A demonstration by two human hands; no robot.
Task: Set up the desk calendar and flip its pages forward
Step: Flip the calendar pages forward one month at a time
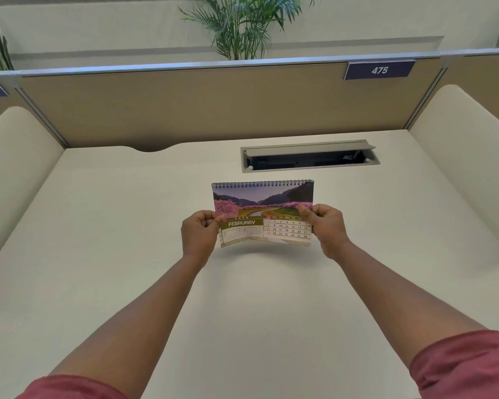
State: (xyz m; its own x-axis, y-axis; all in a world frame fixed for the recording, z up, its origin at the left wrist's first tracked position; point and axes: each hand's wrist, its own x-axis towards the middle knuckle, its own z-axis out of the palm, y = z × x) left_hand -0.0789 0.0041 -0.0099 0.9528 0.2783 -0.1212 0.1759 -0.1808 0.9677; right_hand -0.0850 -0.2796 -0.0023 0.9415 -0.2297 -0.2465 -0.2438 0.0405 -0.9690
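A spiral-bound desk calendar [264,210] is held over the middle of the cream desk [127,226], its wire binding along the top edge. The page facing me shows a river with pink blossom trees and the word FEBRUARY with a date grid. My left hand [199,234] pinches the page's left edge between thumb and fingers. My right hand [326,226] pinches the right edge the same way. The bottom edge of the page bows slightly and casts a shadow on the desk beneath.
An open grey cable tray [308,156] is sunk into the desk behind the calendar. A tan partition [213,102] with a plate numbered 475 [379,70] closes the back, cream side panels flank the desk, and palm plants [242,24] stand beyond.
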